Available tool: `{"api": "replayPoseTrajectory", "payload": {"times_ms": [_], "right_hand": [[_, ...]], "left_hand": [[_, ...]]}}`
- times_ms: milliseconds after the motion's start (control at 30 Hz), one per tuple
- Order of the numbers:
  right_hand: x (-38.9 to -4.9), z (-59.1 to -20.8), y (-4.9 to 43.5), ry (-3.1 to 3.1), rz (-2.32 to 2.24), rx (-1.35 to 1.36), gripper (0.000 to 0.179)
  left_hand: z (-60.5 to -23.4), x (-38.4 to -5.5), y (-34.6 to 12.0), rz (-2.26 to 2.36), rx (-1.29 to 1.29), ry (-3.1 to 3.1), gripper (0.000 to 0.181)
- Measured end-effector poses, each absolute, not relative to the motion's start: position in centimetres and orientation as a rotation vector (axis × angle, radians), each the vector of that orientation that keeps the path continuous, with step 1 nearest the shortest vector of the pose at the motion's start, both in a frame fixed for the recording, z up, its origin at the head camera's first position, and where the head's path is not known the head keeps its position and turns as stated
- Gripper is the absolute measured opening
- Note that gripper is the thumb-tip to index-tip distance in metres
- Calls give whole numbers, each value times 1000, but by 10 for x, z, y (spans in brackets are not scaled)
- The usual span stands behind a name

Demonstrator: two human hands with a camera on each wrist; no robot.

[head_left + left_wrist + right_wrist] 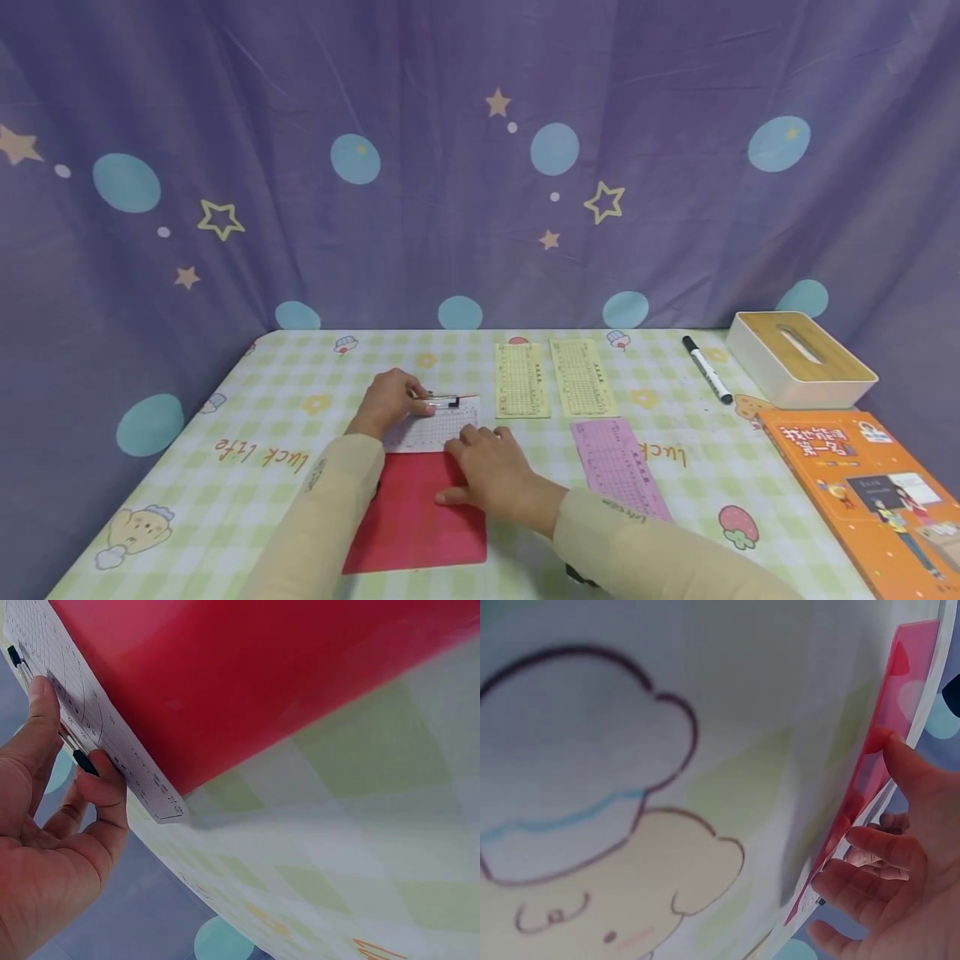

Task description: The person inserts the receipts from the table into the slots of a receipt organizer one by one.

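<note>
My left hand (pixel 392 403) is at the far edge of a white printed sheet (pixel 433 432), thumb and finger pinching a metal clip (pixel 446 402). Sheet borders a red board (pixel 420 517) nearer me. My right hand (pixel 495 477): fingertips by the sheet's right side, thumb over the red. Beige sleeves (pixel 330 492) on me. To my right, two yellow slips (pixel 522 392) side by side; pink slip (pixel 617 467) nearer, slanted. Farther right: marker (pixel 707 370), tissue box (pixel 813 390), orange book (pixel 817 462). Checked tablecloth (pixel 195 483) beneath; purple curtain (pixel 412 250) behind.

White form (pixel 435 431) partly hidden, orange book (pixel 862 504) cut off
</note>
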State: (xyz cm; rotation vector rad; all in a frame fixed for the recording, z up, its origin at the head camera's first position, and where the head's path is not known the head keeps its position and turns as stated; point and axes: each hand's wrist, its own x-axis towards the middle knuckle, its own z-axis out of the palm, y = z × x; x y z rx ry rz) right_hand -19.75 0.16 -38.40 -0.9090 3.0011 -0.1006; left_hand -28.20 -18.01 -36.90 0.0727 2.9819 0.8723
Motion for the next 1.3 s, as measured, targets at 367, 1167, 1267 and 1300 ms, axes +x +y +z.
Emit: {"api": "replayPoseTrajectory", "payload": {"times_ms": [367, 1167, 1267, 1300], "right_hand": [[-204, -383, 12, 2999, -114, -933, 63], [-206, -386, 19, 2984, -175, -960, 63], [-204, -385, 21, 2964, -174, -970, 63], [-203, -383, 22, 2957, -175, -985, 63]], "left_hand": [[-374, -286, -178, 887, 126, 3011, 17], [-371, -279, -171, 881, 64, 3013, 17], [-372, -278, -172, 880, 75, 3015, 17], [-372, -277, -172, 878, 80, 3017, 18]]}}
